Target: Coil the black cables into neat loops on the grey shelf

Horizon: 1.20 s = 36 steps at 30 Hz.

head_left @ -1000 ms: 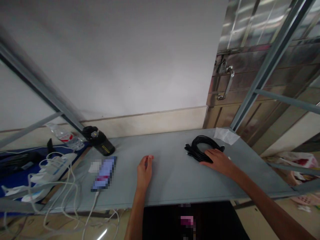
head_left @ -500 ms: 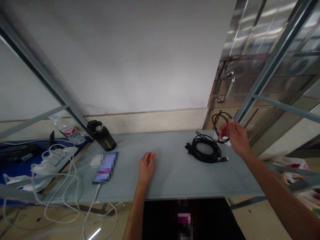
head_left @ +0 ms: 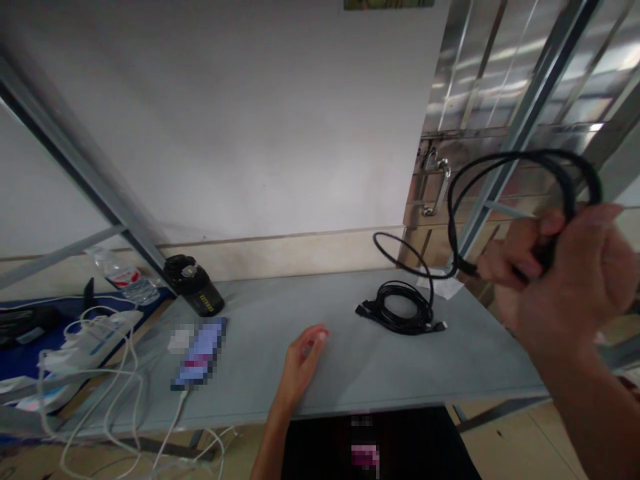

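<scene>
In the head view, the right hand (head_left: 567, 287) clenches thin black looped cable (head_left: 453, 240), raised near the right edge of the flat grey tabletop (head_left: 260, 320); lifting seems the step. Its link to the round black coil (head_left: 395, 325) is unclear, so moving calls for slack. The left hand (head_left: 301, 360), fingers slack around nothing, has tabletop between it and the coil.
</scene>
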Tool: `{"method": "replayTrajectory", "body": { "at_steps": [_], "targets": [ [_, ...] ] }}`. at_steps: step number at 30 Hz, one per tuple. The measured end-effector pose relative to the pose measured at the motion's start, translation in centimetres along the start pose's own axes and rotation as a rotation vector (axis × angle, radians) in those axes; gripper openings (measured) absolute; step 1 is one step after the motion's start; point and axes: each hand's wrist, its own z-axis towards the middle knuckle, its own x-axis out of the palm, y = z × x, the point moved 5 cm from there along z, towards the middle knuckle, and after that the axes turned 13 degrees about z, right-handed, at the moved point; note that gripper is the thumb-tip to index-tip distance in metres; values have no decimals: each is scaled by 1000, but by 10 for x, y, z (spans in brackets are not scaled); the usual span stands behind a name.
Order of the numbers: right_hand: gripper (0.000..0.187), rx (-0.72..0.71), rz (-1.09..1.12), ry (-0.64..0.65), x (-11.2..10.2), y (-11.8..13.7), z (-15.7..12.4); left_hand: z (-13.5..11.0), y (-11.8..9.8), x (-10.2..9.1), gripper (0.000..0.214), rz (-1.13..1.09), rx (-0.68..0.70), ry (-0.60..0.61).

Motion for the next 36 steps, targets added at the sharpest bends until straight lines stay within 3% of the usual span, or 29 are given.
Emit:
{"method": "replayTrajectory", "body": {
  "at_steps": [2, 4, 6, 8, 13, 17, 21, 25, 29, 31, 36],
  "targets": [
    [41, 76, 52, -49, -1, -15, -33, -39, -9, 39, 61, -249, -81, 141],
    [41, 206, 88, -63, -3, -36, -73, -80, -21, 75, 75, -521, -120, 196],
    [40, 324, 84, -62, -8, -56, -115, -113, -28, 95, 75, -645, -195, 139],
    [40, 426, -31, -18, -14, -70, -152, -134, -33, 97, 70, -648, -297, 23],
    [40, 521, -473, 231, -37, -86, -202, -150, -42, 51, 64, -557, -471, -160],
    [34, 477, -622, 369, -65, -96, -217, -142, -43, 6, 66, -543, -445, -198],
    [39, 373, -811, 305, -104, -102, -222, -131, -37, -29, 65, -540, -388, -274],
    [35, 354, -876, 240, -133, -101, -218, -128, -28, -45, 70, -487, -408, -338],
    [34, 439, -854, 205, -147, -96, -211, -129, -24, -50, 72, -472, -440, -366],
    [45, 489, -819, 230, -152, -94, -209, -128, -22, -57, 71, -456, -429, -384],
    [44, 528, -714, 295, -187, -77, -185, -118, -7, -94, 69, -410, -371, -489]
  ]
}}
